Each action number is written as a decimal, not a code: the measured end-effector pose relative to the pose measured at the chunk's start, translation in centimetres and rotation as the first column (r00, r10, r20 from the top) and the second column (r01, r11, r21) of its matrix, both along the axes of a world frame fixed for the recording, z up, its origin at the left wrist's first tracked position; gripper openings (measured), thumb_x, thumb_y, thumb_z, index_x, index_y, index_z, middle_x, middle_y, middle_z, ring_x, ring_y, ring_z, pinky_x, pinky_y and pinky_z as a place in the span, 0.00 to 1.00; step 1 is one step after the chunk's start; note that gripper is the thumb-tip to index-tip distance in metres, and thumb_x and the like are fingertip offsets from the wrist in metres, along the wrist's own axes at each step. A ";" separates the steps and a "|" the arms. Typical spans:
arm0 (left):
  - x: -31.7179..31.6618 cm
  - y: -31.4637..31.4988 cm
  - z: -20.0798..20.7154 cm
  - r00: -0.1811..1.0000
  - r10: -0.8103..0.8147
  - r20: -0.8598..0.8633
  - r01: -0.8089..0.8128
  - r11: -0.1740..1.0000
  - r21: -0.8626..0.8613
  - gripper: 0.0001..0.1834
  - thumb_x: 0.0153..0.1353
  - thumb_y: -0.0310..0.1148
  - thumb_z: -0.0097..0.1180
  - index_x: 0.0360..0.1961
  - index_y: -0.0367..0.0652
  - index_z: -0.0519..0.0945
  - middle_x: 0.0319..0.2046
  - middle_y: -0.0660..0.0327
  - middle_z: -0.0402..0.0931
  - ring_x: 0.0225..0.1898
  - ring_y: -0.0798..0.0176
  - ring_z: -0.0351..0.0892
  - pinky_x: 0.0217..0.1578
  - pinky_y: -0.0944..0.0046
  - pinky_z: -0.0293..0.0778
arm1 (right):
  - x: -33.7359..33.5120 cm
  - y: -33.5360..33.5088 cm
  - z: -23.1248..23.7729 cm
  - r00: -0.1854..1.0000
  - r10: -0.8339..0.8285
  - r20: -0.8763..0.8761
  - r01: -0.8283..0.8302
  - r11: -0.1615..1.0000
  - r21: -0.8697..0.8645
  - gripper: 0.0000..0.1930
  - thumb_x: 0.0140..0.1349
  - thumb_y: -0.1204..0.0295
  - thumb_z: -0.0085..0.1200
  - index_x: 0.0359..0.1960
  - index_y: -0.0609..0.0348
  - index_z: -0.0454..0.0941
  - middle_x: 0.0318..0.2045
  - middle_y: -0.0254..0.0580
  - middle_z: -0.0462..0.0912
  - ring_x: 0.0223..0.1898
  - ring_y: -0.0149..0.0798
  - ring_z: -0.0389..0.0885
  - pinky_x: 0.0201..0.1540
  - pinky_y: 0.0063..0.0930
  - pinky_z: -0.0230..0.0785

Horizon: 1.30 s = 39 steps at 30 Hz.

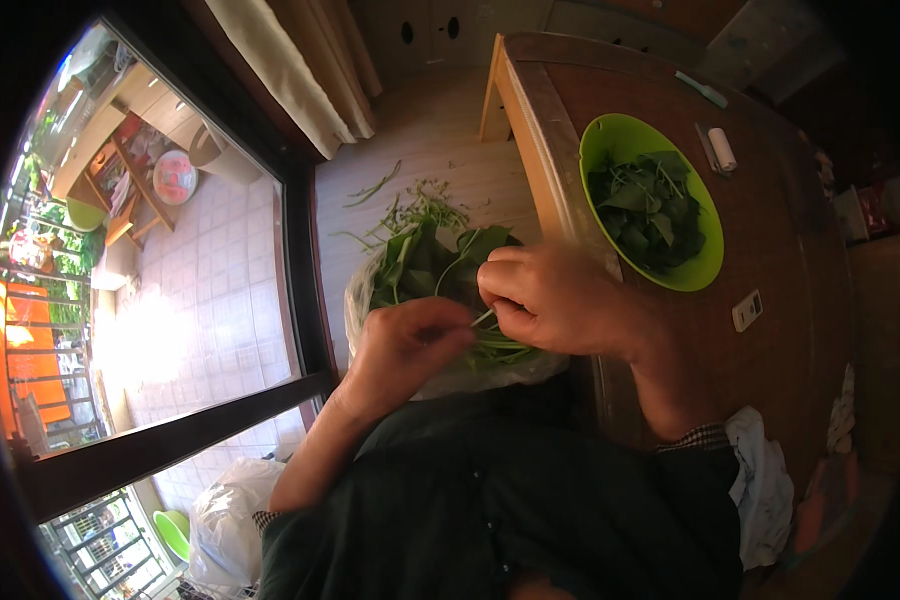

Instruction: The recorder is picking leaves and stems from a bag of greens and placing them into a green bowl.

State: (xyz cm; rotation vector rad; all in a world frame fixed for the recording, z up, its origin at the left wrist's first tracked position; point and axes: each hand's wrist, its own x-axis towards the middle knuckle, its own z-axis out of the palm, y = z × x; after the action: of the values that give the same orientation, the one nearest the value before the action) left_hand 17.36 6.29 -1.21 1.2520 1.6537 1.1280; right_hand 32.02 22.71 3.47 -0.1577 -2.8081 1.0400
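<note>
Over a white plastic bag [357,305] of long-stemmed leafy greens [410,268], both my hands work close together at my lap. My right hand [545,298] is closed, its thumb and fingers pinching a thin green stem [485,317]. Just left of it, my left hand [407,345] has its fingers curled in a pinch toward that stem. Its fingertips are blurred, and what they hold is not clear. More bare stems [500,350] lie in the bag below my hands. To the right, a bright green bowl [708,268] holds a heap of dark leaves [650,205].
The bowl stands on a brown wooden table [660,340] with a white roll [722,149], a pen-like item [700,88] and a small white device [746,311]. Stem scraps [425,205] litter the floor beyond the bag. A dark-framed glass door [305,270] stands close on the left.
</note>
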 end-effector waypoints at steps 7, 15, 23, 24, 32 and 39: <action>0.2 -0.1 1.0 0.984 0.140 0.113 -0.137 0.990 -0.035 0.05 0.57 0.25 0.65 0.35 0.37 0.83 0.28 0.66 0.82 0.31 0.76 0.78 0.35 0.72 0.74 | -0.5 -1.0 -1.0 0.986 -0.127 -0.107 0.093 0.955 -0.282 0.03 0.56 0.82 0.52 0.28 0.61 0.72 0.26 0.39 0.75 0.27 0.33 0.73 0.30 0.28 0.66; -0.1 -0.4 0.3 0.956 0.185 0.226 -0.211 0.972 0.100 0.05 0.58 0.26 0.65 0.36 0.39 0.84 0.29 0.67 0.82 0.31 0.77 0.77 0.36 0.73 0.73 | -1.3 -3.1 -2.4 0.955 -0.262 -0.138 0.074 0.662 -0.745 0.03 0.62 0.79 0.52 0.35 0.59 0.75 0.29 0.25 0.73 0.31 0.17 0.68 0.33 0.16 0.63; -0.9 -0.6 0.2 0.819 0.290 0.495 -0.345 0.938 0.021 0.06 0.63 0.26 0.61 0.39 0.34 0.82 0.31 0.61 0.83 0.33 0.72 0.80 0.38 0.74 0.76 | -0.9 -3.8 -3.8 0.934 -0.344 -0.100 0.184 0.700 -0.690 0.01 0.62 0.79 0.53 0.34 0.61 0.76 0.28 0.26 0.74 0.30 0.19 0.69 0.33 0.17 0.63; -1.0 -0.5 0.1 0.819 0.290 0.495 -0.345 0.939 0.021 0.06 0.63 0.26 0.61 0.39 0.34 0.82 0.31 0.61 0.83 0.33 0.72 0.80 0.38 0.74 0.76 | -0.8 -3.8 -4.1 0.931 -0.352 -0.092 0.201 0.708 -0.677 0.01 0.62 0.79 0.53 0.34 0.61 0.76 0.27 0.27 0.74 0.30 0.19 0.69 0.33 0.17 0.63; -3.4 -0.5 -1.6 0.659 0.319 0.681 -0.513 0.853 0.097 0.06 0.67 0.30 0.57 0.40 0.38 0.80 0.34 0.57 0.82 0.31 0.70 0.80 0.36 0.72 0.75 | 0.9 -4.4 -6.9 0.918 -0.392 0.055 0.292 0.576 -0.763 0.02 0.63 0.80 0.51 0.34 0.62 0.76 0.28 0.25 0.73 0.30 0.17 0.68 0.33 0.14 0.63; -5.3 -0.6 -1.7 0.535 0.366 0.761 -0.624 0.778 0.064 0.08 0.67 0.33 0.57 0.41 0.40 0.79 0.33 0.59 0.80 0.30 0.70 0.78 0.37 0.71 0.74 | 3.4 -4.6 -9.8 0.890 -0.434 0.141 0.365 0.491 -0.791 0.02 0.63 0.80 0.51 0.36 0.62 0.76 0.29 0.25 0.73 0.29 0.17 0.69 0.31 0.15 0.63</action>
State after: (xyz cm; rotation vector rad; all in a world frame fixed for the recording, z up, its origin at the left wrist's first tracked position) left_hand 12.07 5.70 -2.92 0.3286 1.2262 2.0211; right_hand 35.44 18.11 -6.34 -0.8033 -1.8220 2.0142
